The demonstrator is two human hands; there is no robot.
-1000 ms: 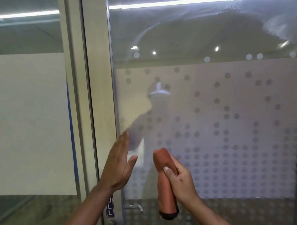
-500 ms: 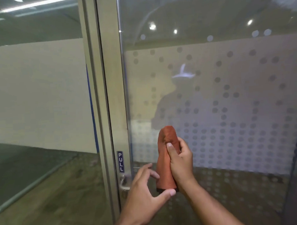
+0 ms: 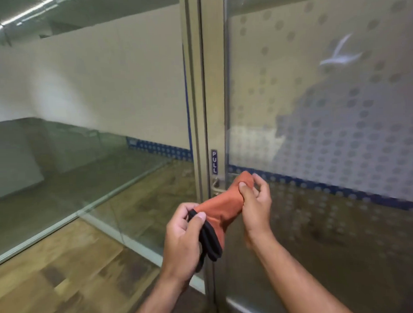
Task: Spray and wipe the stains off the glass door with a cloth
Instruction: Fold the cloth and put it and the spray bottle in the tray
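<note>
An orange cloth with a black edge is stretched between both hands in front of the door frame. My left hand pinches its lower, black-edged end. Its upper end is gripped by my right hand, just below the handle. The glass door fills the right side, frosted with a dot pattern and a blue band. No spray bottle is in view.
A metal door frame carries a blue PULL label above a metal handle. Left of it a fixed glass panel shows wooden flooring behind it. A reflection of a person shows in the door glass.
My left hand came off the glass, dropped and took hold of the cloth's lower end. The cloth tilted from upright to slanted. The view swung down and left.
</note>
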